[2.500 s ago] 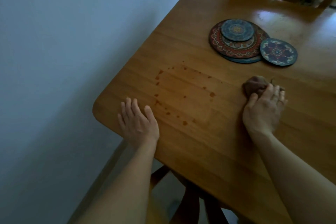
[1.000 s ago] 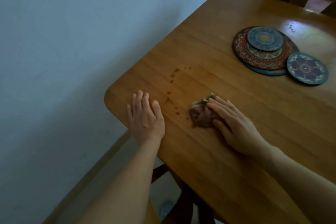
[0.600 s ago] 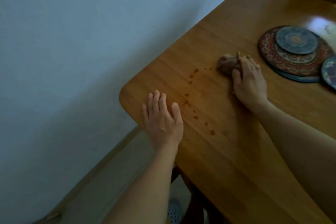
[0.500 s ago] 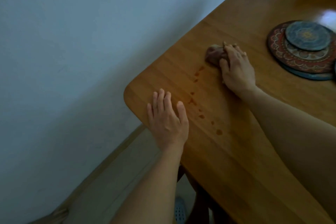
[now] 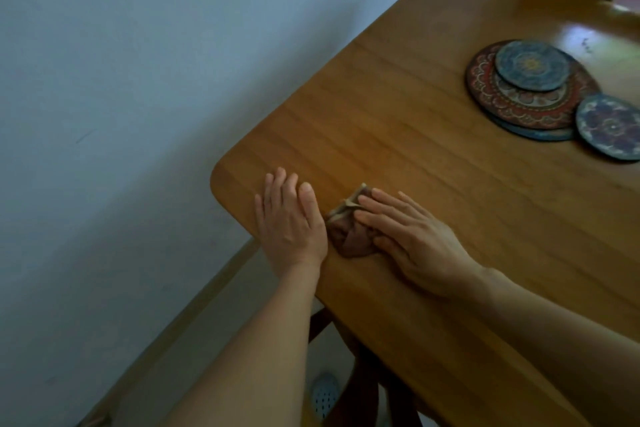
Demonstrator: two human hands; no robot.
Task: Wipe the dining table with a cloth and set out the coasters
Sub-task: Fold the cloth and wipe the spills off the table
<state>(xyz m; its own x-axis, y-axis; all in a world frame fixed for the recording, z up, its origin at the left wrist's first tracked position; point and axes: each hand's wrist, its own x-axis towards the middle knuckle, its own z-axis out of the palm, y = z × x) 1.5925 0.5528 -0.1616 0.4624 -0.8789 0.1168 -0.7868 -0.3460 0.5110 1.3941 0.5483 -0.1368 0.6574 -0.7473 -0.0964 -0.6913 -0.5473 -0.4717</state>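
Our right hand point(image 5: 412, 236) presses the crumpled brown cloth point(image 5: 346, 239) onto the table point(image 5: 415, 149) with straight fingers; our left hand point(image 5: 291, 218) rests flat, fingers together, just beside it near the corner. The coasters point(image 5: 531, 65) sit stacked well apart, far right

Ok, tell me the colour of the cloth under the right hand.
Reddish brown cloth with a paler tan edge, seen in head view.
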